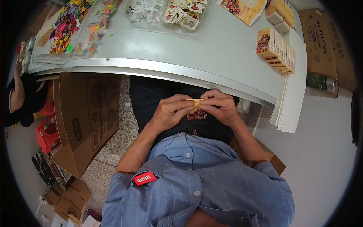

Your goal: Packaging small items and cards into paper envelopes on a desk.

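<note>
A small yellow printed carton [197, 114] is pinched between both of my hands, above my lap and just in front of the table edge. My left hand [172, 109] grips its left side, thumb and fingers at the upper end. On the other side, my right hand [221, 106] holds it the same way, thumb against the printed face. The fingertips meet near the carton's top and partly cover it. Whether its flap is closed I cannot tell.
Similar cartons [275, 49] stand in a row on the table's right, by stacked white card strips [290, 94]. Along the back lie a tray of colourful trinkets [62, 32], white sachets [145, 10], printed packets [185, 13] and flat cartons [244, 9]. A large cardboard box [89, 117] stands at left.
</note>
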{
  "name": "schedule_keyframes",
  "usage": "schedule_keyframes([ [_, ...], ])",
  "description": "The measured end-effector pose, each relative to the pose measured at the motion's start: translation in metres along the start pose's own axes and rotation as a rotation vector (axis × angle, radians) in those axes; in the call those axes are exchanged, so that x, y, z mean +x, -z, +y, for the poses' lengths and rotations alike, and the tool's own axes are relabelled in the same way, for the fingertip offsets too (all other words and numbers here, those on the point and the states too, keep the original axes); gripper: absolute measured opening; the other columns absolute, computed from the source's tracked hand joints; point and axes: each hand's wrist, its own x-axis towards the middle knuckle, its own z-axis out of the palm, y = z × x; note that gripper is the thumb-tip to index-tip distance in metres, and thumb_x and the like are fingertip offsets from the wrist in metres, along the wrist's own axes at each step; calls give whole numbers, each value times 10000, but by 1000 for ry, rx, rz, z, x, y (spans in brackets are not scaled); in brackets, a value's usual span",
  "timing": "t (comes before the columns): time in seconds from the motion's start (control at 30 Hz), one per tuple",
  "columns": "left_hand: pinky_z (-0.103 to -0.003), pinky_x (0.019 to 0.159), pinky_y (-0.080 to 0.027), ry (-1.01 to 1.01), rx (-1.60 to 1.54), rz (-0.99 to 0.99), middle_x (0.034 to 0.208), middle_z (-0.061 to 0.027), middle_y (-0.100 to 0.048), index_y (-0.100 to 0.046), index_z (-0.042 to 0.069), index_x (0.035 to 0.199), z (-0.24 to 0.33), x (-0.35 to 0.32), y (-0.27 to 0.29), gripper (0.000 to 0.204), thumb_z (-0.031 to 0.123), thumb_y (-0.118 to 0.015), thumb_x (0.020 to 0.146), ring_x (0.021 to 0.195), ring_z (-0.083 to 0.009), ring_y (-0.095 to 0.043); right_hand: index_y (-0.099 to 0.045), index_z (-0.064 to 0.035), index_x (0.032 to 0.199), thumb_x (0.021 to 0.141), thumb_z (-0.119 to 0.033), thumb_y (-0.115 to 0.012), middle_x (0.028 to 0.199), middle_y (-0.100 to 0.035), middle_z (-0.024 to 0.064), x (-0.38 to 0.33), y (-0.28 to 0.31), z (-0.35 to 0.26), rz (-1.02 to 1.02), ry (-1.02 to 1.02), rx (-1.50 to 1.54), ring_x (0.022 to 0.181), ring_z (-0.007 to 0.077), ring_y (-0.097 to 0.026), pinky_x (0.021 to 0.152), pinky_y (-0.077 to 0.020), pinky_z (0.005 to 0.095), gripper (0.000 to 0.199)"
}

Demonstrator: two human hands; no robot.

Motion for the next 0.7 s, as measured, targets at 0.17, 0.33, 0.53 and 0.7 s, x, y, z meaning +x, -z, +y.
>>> schedule_keyframes([
  [0.17,-310,821,-553,61,-92,112,1017,-158,-719,-747,-21,1023,13,-1,-1,181,-23,-747,841,928,-238,-698,-727,-27,1126,818,-26,-796,1030,-687,101,6,-3,-21,51,168,-267,879,169,-661,766,-532,272,316],
  [0.33,-263,753,-560,161,-355,370,1123,-140,-686,-660,-38,1213,52,25,-7,338,-29,-725,882,949,-178,-684,-552,-13,1366,809,-88,-827,1009,-681,100,9,13,-73,168,48,-330,835,133,-635,725,-530,274,626],
  [0.53,-270,732,-592,32,-163,404,1261,-145,-612,-611,-10,1266,70,72,-6,416,18,-749,874,957,-177,-673,-604,-67,1313,856,-248,-754,1006,-712,158,98,113,-106,503,52,-1002,904,215,-680,742,-523,355,515],
  [0.7,-283,732,-597,-15,-110,386,1253,-161,-619,-645,0,1210,61,63,-14,354,35,-748,874,920,-195,-681,-614,-64,1301,851,-320,-693,1209,-659,186,126,181,-61,450,-49,-1753,1164,341,-602,993,-432,488,524],
])
